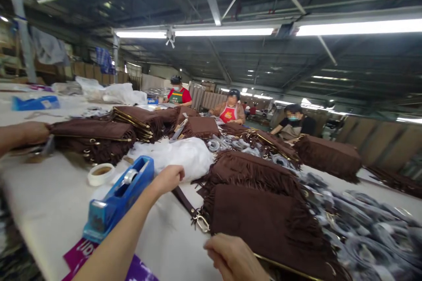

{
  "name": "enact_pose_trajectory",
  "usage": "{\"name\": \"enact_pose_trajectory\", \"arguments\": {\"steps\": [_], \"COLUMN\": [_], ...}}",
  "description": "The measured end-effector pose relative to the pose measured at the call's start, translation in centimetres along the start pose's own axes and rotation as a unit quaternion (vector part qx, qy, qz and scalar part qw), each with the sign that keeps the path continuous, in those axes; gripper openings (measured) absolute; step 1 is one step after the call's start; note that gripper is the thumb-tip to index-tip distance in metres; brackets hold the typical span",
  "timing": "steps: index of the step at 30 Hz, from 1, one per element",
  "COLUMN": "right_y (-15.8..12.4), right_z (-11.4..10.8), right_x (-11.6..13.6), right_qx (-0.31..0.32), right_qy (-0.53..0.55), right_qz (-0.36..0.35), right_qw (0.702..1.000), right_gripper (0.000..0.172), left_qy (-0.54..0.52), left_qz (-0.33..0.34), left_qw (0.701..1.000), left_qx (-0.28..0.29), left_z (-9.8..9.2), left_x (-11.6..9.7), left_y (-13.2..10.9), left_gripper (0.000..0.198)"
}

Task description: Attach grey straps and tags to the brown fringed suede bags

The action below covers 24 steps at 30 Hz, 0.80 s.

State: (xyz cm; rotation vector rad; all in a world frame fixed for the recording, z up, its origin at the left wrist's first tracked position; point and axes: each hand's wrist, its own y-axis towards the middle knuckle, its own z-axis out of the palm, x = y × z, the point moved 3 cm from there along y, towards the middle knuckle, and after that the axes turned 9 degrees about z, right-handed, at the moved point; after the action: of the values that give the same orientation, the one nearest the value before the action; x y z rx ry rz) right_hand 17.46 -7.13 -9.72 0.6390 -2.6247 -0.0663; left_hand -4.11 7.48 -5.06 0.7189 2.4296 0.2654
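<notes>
My left hand (169, 180) is closed, with its fingers curled, in front of a white plastic bundle (184, 156). From under its palm runs a dark brown strap (184, 201) ending in a metal clasp (201, 223), and the fingers appear to grip it. Low in the view, my right hand (235, 257) has bent fingers beside the near corner of a brown fringed bag (253, 215); whatever is in them is hidden. Beside my left forearm stands a blue tape dispenser (120, 199).
A tape roll (101, 174) lies beyond the dispenser. Stacked brown bags (94, 134) lie at left, near another person's hand (34, 133). Wrapped coiled straps (365, 228) cover the right side. A purple printed sheet (77, 254) lies near me. Several people work across the table.
</notes>
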Motion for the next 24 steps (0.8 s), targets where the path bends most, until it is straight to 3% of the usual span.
{"name": "enact_pose_trajectory", "arguments": {"steps": [4, 7, 10, 14, 19, 22, 24], "right_y": [4.8, 7.0, 8.1, 8.4, 5.2, 0.4, -3.7], "right_z": [2.3, 4.2, 5.1, 5.0, 2.5, -0.9, -3.5], "right_x": [3.6, 5.0, 5.1, 4.1, 2.2, -0.5, -3.1], "right_qx": [-0.051, -0.039, -0.021, -0.014, 0.008, 0.042, 0.071], "right_qy": [-0.013, -0.076, -0.137, -0.092, -0.041, 0.007, 0.128], "right_qz": [0.079, 0.123, 0.142, 0.133, 0.110, 0.134, 0.196], "right_qw": [0.995, 0.989, 0.980, 0.987, 0.993, 0.990, 0.970], "right_gripper": [0.014, 0.010, 0.007, 0.002, 0.008, 0.013, 0.018], "left_qy": [-0.015, -0.026, -0.023, -0.009, 0.007, 0.006, -0.004], "left_qz": [-0.007, 0.009, 0.022, 0.031, 0.038, 0.039, 0.047], "left_qw": [1.000, 1.000, 0.999, 0.998, 0.998, 0.998, 0.997], "left_qx": [0.003, -0.013, -0.035, -0.050, -0.053, -0.057, -0.061], "left_z": [1.9, 4.3, 6.3, 7.8, 8.0, 7.7, 7.2], "left_x": [1.2, 1.4, 1.7, 2.2, 2.6, 2.7, 2.3], "left_y": [0.1, 0.5, 0.5, 0.3, 0.2, 0.1, 0.3], "left_gripper": [0.028, 0.030, 0.030, 0.030, 0.030, 0.029, 0.028]}}
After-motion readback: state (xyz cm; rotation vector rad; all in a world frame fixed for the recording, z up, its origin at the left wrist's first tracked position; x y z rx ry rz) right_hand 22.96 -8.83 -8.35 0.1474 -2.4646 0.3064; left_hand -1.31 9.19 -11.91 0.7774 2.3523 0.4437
